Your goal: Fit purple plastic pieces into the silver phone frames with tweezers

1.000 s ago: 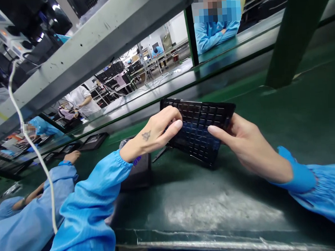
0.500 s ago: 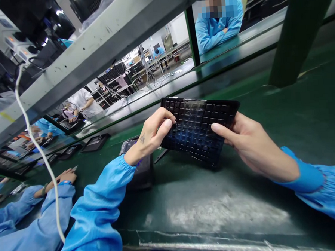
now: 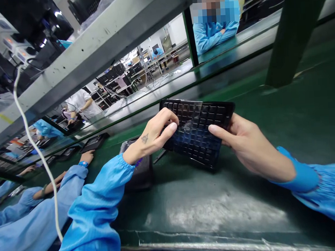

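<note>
A black keyboard (image 3: 197, 129) with a glossy, reflective surface is held tilted above the green bench. My right hand (image 3: 245, 144) grips its right edge, with the thumb on the keys and the fingers behind. In front of the keyboard's left part is my left hand (image 3: 159, 131), fingers curled and thumb close to the index finger. Whatever is between those fingertips is too small to make out. Below my left wrist, a dark flat case (image 3: 140, 173) lies on the bench, with a thin black strip (image 3: 160, 156) beside it.
A grey shelf beam (image 3: 95, 43) crosses above, and a white cable (image 3: 38, 147) hangs at the left. Green posts (image 3: 289, 40) rise from the bench (image 3: 217, 209). A co-worker's hand (image 3: 86, 156) reaches towards black devices (image 3: 94, 141) at the left. Another person (image 3: 217, 33) leans opposite.
The keyboard and both my hands keep nearly the same pose, with a slight shift in tilt. The co-worker's hand at left has moved forward to the black devices.
</note>
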`<state>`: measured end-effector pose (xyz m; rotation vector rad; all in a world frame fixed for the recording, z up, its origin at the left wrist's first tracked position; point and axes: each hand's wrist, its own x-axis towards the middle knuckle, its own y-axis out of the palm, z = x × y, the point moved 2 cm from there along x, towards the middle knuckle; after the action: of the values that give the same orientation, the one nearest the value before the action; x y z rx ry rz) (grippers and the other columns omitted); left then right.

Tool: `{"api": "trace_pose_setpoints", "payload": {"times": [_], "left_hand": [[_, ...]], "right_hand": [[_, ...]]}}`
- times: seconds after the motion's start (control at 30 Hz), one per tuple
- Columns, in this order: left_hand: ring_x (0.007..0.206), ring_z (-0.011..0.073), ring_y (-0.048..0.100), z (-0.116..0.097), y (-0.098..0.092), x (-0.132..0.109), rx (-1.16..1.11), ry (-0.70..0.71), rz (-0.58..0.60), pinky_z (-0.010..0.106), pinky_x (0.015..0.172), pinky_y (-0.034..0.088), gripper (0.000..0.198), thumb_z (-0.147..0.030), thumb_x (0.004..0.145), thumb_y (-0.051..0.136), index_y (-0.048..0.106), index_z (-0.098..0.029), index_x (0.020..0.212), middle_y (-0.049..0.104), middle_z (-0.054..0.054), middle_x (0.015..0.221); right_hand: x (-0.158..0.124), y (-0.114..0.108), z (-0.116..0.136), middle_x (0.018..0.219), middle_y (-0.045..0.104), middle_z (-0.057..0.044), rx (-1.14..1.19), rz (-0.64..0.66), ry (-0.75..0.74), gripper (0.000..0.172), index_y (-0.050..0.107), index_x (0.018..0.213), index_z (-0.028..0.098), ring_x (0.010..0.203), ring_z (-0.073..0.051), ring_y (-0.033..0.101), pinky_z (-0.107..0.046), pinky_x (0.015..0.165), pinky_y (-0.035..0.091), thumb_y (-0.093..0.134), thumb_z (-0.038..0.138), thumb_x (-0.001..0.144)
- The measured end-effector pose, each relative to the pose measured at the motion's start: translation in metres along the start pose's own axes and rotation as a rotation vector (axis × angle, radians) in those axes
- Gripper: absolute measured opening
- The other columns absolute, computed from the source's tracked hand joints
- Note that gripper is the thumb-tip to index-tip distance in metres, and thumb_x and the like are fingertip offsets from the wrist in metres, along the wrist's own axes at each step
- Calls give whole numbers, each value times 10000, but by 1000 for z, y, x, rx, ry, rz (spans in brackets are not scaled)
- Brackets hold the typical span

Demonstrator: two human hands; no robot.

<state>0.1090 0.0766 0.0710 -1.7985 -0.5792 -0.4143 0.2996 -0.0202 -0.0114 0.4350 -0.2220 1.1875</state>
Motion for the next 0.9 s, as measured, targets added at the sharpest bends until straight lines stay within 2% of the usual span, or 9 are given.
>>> {"api": "trace_pose_setpoints", "payload": {"times": [0.2, 0.33, 0.47, 0.57, 0.63, 0.73, 0.9], "left_hand": [[907, 200, 581, 9, 11, -7, 28, 180, -65, 371, 823, 491, 209, -358, 1030, 433, 532, -195, 944, 612, 76, 939], [906, 195, 625, 15, 17, -17, -51, 170, -140, 374, 821, 516, 205, -332, 1032, 445, 535, -200, 904, 628, 66, 918], [935, 185, 649, 20, 18, -25, -155, 51, -277, 360, 839, 538, 205, -335, 1036, 470, 569, -193, 925, 641, 63, 965], [930, 161, 626, 24, 16, -25, -74, -14, -358, 308, 814, 541, 142, -335, 1008, 552, 594, -200, 1020, 621, 45, 994], [895, 152, 600, 25, 16, -22, 72, -13, -320, 286, 787, 527, 142, -317, 970, 627, 601, -201, 1047, 609, 33, 980], [880, 162, 572, 27, 21, -18, 256, -24, -250, 293, 778, 498, 102, -241, 937, 668, 595, -194, 990, 604, 29, 955], [818, 162, 527, 32, 33, -10, 308, -49, -252, 294, 739, 446, 116, -161, 947, 628, 542, -191, 875, 572, 9, 862]], "right_hand": [[-2, 1, 1, 1168, 732, 7, 50, 8, 63, 434, 673, 1183, 299, 992, -215, 690, -315, 784, 598, 792, 447, 793], [-2, 0, 1, 1168, 735, 2, 61, 14, 97, 396, 679, 1177, 302, 984, -206, 689, -274, 728, 588, 786, 411, 811], [-2, 0, -1, 1201, 728, -12, 61, 26, 101, 396, 677, 1188, 297, 1006, -228, 687, -314, 777, 598, 776, 409, 821], [-1, -1, -1, 1212, 722, -15, 74, 17, 95, 405, 675, 1192, 292, 1014, -227, 686, -328, 821, 597, 779, 413, 820], [-1, -1, -2, 1219, 719, -19, 77, 10, 99, 411, 672, 1197, 290, 1015, -223, 685, -318, 812, 595, 781, 412, 820], [-2, -2, -2, 1232, 714, -17, 69, 7, 96, 404, 669, 1202, 297, 1028, -221, 684, -315, 818, 592, 776, 407, 828], [-2, -1, -4, 1268, 702, -21, 41, -8, 65, 421, 663, 1202, 286, 1092, -243, 671, -368, 934, 574, 779, 417, 819]]}}
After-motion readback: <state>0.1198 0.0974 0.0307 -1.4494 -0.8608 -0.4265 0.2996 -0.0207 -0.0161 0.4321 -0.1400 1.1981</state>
